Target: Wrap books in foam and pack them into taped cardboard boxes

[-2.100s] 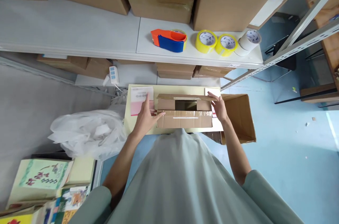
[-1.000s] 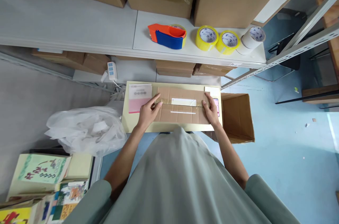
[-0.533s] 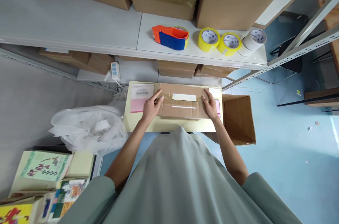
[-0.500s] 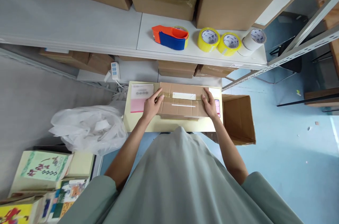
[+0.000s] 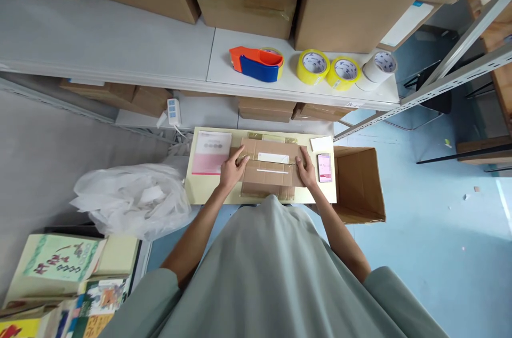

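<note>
A brown cardboard box (image 5: 272,173) with a white label and a strip of tape across its top is between my hands over the small table. My left hand (image 5: 233,168) closes on its left end, thumb on top. On its right end my right hand (image 5: 306,170) grips the edge in the same way. More taped cardboard (image 5: 266,191) shows beneath the box, past its far and near edges; how the two touch is hidden. A printed sheet (image 5: 210,152) lies left of my left hand, and a phone (image 5: 324,167) lies right of my right hand.
The pale yellow table (image 5: 208,194) stands against a grey shelf (image 5: 160,55). On the shelf are an orange and blue tape dispenser (image 5: 258,63), yellow tape rolls (image 5: 313,66) and large cartons. An open carton (image 5: 358,183) stands right, plastic bags (image 5: 132,196) left, with books (image 5: 66,258) below.
Both hands have shifted the box left and nearer to me. The phone and a white card at the right now show fully, and more of the cardboard underneath is visible.
</note>
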`<state>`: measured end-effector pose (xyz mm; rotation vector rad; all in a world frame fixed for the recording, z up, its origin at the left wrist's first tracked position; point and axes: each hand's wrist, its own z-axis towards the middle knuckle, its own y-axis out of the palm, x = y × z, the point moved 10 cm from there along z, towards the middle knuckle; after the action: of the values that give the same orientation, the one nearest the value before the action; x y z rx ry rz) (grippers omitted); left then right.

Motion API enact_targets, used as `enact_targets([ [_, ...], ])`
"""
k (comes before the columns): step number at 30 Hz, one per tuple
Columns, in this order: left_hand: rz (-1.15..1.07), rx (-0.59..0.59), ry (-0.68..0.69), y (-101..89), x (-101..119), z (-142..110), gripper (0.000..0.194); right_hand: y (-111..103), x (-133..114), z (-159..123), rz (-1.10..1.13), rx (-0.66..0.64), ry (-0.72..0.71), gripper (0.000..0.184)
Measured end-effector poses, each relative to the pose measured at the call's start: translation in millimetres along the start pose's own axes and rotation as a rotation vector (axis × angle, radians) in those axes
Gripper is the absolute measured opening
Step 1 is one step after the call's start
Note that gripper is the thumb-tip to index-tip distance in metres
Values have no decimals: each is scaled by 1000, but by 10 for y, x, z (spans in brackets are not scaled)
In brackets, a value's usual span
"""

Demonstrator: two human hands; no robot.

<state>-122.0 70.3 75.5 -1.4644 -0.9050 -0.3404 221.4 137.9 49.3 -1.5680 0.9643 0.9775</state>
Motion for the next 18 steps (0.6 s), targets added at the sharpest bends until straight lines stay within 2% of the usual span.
enact_targets([
  [4,-23,9,2,-23,-40,-64,67,40,-3,-78,-9,9,-10,87],
  [12,4,30,-18,-110,-156,-33,61,156,-82,-17,-77,-3,-5,86],
  [18,12,41,-52,-60,-152,-58,62,153,-104,42,-106,-30,-22,87],
])
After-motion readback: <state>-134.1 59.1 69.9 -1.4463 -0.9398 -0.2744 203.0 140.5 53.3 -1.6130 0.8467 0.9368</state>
